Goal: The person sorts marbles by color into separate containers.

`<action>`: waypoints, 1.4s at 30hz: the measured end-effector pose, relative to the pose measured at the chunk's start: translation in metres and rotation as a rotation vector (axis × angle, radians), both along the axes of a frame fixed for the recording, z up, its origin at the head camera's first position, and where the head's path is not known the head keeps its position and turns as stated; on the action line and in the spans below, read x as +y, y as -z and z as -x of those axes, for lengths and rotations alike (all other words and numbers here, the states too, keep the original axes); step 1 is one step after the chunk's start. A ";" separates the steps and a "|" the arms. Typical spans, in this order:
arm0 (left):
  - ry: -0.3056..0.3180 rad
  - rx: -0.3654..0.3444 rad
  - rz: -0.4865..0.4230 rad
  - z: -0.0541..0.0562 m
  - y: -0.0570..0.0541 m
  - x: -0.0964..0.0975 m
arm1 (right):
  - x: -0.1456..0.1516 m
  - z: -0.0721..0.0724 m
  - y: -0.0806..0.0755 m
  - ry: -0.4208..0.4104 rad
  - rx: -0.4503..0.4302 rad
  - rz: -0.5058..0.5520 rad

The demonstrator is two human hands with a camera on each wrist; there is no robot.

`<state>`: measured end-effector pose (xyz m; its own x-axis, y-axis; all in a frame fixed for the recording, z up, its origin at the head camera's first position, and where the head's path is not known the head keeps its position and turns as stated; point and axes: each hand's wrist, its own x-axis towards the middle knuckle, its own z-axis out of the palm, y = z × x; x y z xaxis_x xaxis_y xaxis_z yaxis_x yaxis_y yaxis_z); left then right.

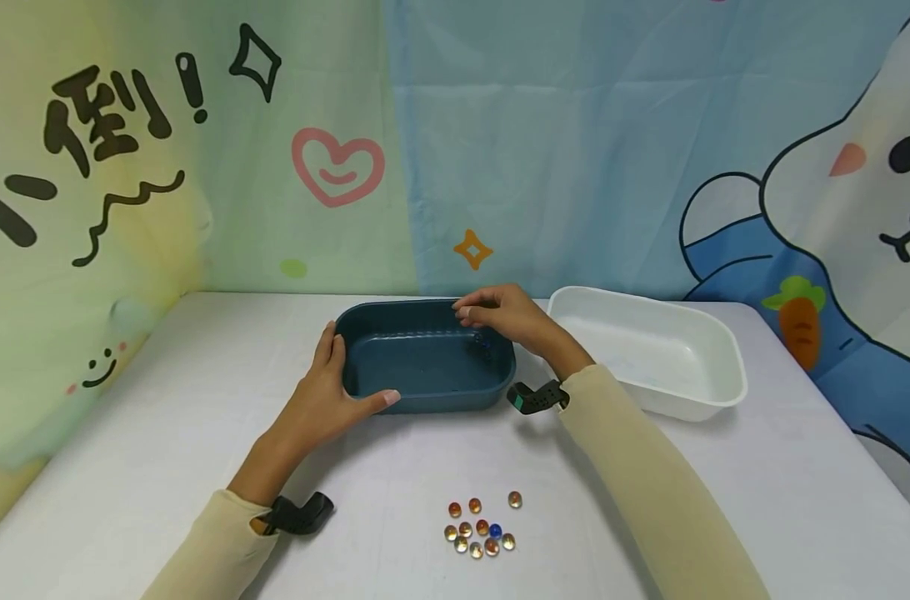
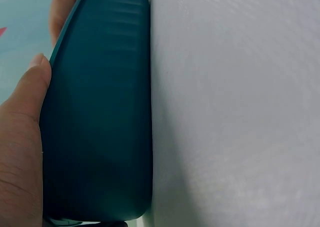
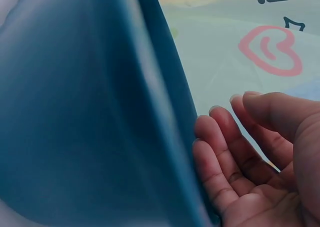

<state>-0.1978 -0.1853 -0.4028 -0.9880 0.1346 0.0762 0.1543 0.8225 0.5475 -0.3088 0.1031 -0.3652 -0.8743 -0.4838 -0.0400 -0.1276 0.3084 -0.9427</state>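
A dark teal basin (image 1: 425, 400) stands on the table. My left hand (image 1: 323, 408) rests on its left front corner, fingers straight along the left side and thumb along the front rim; that thumb (image 2: 32, 84) touches the rim in the left wrist view. Over the basin's back right part hovers my right hand (image 1: 511, 315), its fingers loosely bent. Nothing shows between those fingers (image 3: 250, 154) in the right wrist view. Just below the right hand, several small dark blue beads (image 1: 482, 340) appear blurred inside the basin. Glass beads (image 1: 482, 527), several amber and one blue, lie on the front table.
A white basin (image 1: 713, 392) stands right of the teal one, behind the right forearm. The white tabletop (image 1: 162, 433) stretches to both sides. A printed curtain (image 1: 545, 167) hangs behind the table's back edge. Each wrist wears a black strap.
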 end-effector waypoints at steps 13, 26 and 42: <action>-0.007 0.002 -0.001 -0.001 0.003 -0.004 | 0.004 -0.018 -0.004 -0.033 0.041 -0.002; 0.002 -0.003 -0.004 0.000 0.002 -0.001 | 0.017 -0.052 -0.016 -0.131 0.135 0.060; 0.004 0.015 0.008 0.002 0.002 0.000 | 0.020 -0.097 -0.015 -0.500 0.226 0.106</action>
